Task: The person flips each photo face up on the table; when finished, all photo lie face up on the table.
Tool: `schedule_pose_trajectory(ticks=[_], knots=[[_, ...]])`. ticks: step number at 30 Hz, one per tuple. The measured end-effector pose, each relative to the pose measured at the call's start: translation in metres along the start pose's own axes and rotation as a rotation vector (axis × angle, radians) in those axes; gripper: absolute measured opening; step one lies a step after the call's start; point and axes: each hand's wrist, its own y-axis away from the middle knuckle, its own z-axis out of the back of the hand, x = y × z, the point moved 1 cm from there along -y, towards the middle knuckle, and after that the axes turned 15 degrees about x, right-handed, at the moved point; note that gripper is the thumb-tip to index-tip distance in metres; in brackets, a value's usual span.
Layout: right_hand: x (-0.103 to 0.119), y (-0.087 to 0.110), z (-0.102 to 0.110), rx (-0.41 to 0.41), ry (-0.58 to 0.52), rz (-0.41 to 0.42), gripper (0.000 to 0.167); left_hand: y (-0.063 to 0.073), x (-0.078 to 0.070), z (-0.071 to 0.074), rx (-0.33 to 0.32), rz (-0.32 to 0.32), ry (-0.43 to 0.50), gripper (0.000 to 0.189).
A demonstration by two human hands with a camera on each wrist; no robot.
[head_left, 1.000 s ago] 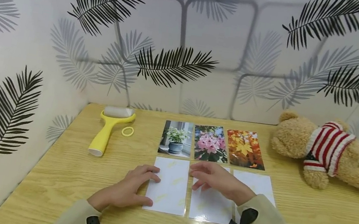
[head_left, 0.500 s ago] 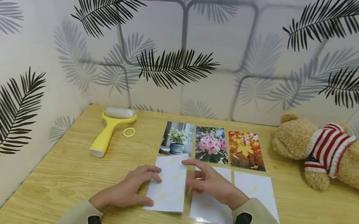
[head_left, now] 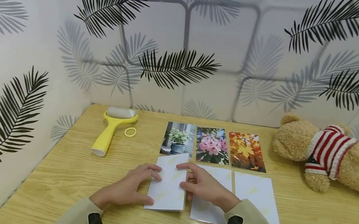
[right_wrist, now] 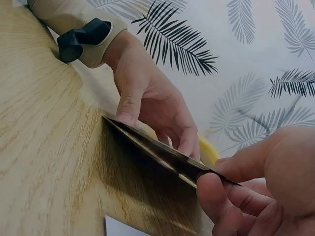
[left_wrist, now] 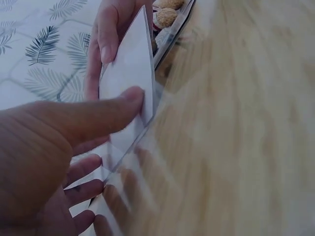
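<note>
A photo card (head_left: 166, 195), white back up with faint yellow marks, has its right side lifted off the table in the head view. My right hand (head_left: 206, 185) pinches that raised right edge, thumb on the white back and fingertips beneath. On the card's left side rests my left hand (head_left: 129, 189), its fingers and thumb spread and fairly straight. The right wrist view shows the card's dark underside (right_wrist: 152, 147) tilted above the wood. Two more white-backed cards lie flat to the right: the middle one (head_left: 208, 211), partly hidden by my right hand, and the far right one (head_left: 256, 193).
Behind stand three picture cards in a row: potted plant (head_left: 179, 139), pink flowers (head_left: 212, 144), autumn leaves (head_left: 246, 151). A yellow-handled lint roller (head_left: 106, 134) and yellow ring (head_left: 130, 132) lie at left. A teddy bear (head_left: 330, 154) lies at right by the patterned wall (head_left: 218, 36).
My right hand has moved from above the gap between cards to the left card's right edge, taken hold of it and raised that side. My left hand has stayed in place.
</note>
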Motion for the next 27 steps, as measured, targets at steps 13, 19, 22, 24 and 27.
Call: schedule_pose_trajectory(ticks=[13,19,22,24,27], knots=[[0.001,0.003,0.006,0.005,-0.079,0.079,0.051,-0.002,0.006,0.007,-0.145,0.044,0.608,0.071],[0.0,0.001,0.004,-0.005,-0.086,0.082,0.052,-0.003,0.004,0.01,-0.197,0.03,0.797,0.063],[-0.001,0.0,0.001,0.002,-0.065,0.066,0.052,-0.002,0.004,0.011,-0.227,0.036,0.852,0.062],[-0.002,0.0,0.0,0.017,-0.038,0.052,0.052,-0.002,0.004,0.012,-0.246,0.033,0.893,0.06],[-0.003,0.0,-0.002,0.052,0.0,0.011,0.051,-0.001,0.003,0.012,-0.261,0.013,0.933,0.059]])
